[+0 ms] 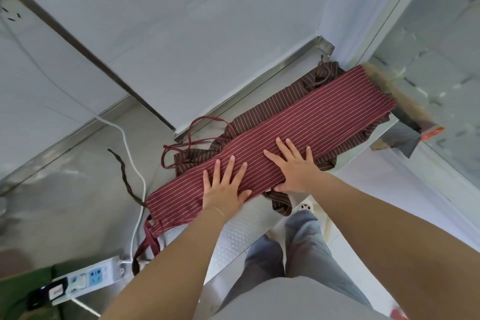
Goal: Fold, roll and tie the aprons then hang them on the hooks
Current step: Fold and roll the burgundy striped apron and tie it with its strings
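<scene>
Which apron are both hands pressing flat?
The red striped apron, folded into a long strip; the brown striped apron lies crumpled beneath it, untouched.

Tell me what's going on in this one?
A person presses both flat hands, the left hand and the right hand, on a dark red pinstriped apron folded into a long narrow strip on a steel counter. It lies over a crumpled brown striped apron. The red ties trail loose; nothing is rolled or tied yet.

Plenty of open counter (65, 189) on the left; white cable (131, 153) and power strip (85, 278) clutter the near-left, wall (181, 21) blocks far side.
</scene>
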### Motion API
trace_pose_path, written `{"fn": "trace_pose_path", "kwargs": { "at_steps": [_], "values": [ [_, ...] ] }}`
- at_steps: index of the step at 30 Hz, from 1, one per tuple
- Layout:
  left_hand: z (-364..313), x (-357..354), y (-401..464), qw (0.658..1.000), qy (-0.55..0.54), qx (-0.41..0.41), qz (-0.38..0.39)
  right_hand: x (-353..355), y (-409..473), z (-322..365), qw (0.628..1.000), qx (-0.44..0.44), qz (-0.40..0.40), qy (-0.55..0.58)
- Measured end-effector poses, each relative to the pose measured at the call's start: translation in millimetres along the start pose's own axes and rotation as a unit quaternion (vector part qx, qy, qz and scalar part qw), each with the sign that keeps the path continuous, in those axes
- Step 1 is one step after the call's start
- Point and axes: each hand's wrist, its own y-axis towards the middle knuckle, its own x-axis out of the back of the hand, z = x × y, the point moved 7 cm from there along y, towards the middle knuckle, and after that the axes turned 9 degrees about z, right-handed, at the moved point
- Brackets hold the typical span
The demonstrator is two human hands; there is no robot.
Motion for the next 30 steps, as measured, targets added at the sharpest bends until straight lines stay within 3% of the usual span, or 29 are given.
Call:
{"fn": "trace_pose_path", "kwargs": {
  "at_steps": [4, 7, 10, 13, 19, 22, 25, 27, 29, 30],
  "values": [
    [32, -7, -6, 0.997, -0.038, 0.06, 0.024, -3, -3, -9, 1.0, 0.005, 0.005, -0.001],
    [34, 26, -8, 0.993, -0.043, 0.094, -0.049, 0, -7, -2, 1.0, -0.007, -0.008, -0.014],
    [27, 59, 9, 0.986, -0.098, 0.079, -0.107, 7, -17, 19, 0.992, -0.001, -0.111, -0.053],
    [32, 68, 42, 0.979, -0.175, 0.097, -0.04, 1, -26, 48, 0.971, 0.061, -0.225, -0.051],
    [40, 86, 68, 0.961, -0.257, 0.085, 0.059, -1, -38, 64, 0.937, 0.032, -0.348, 0.001],
    [45, 88, 73, 0.969, -0.196, 0.084, 0.123, -2, -43, 56, 0.944, -0.005, -0.328, 0.034],
    [50, 86, 70, 0.966, -0.167, 0.098, 0.169, -2, -47, 51, 0.97, -0.044, -0.23, 0.07],
    [47, 87, 63, 0.962, -0.163, 0.106, 0.191, -7, -50, 45, 0.972, -0.066, -0.158, 0.16],
    [44, 81, 58, 0.948, -0.196, 0.111, 0.224, -12, -57, 42, 0.936, -0.087, -0.14, 0.312],
    [44, 76, 55, 0.931, -0.249, 0.111, 0.243, -15, -61, 44, 0.893, -0.081, -0.137, 0.422]
  ]
}}
